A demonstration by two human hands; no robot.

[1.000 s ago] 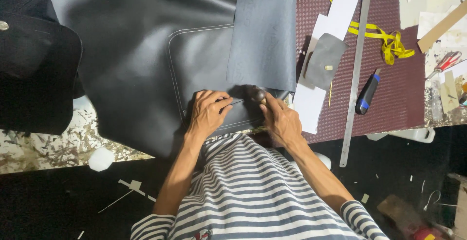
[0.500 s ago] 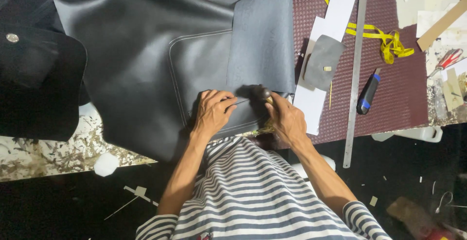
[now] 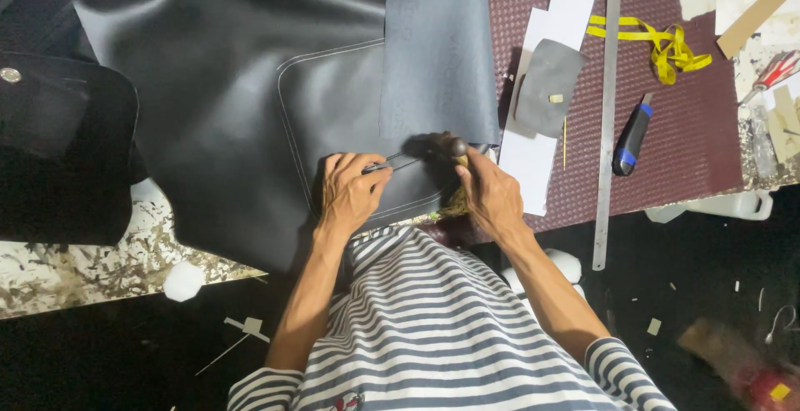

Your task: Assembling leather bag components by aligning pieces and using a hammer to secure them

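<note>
Left hand (image 3: 350,190): grip pinched closed on a thin metal tool (image 3: 392,162) over the black leather (image 3: 233,102). Right hand (image 3: 487,190): grip wrapped around a dark round handle (image 3: 457,146).

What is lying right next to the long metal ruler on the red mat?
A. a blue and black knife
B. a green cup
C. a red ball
A: the knife, blue and black, lies just right of the ruler on the mat.

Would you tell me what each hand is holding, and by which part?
The left hand pinches a thin metal tool at its near end. The right hand grips a wooden-handled tool by its handle.
</note>
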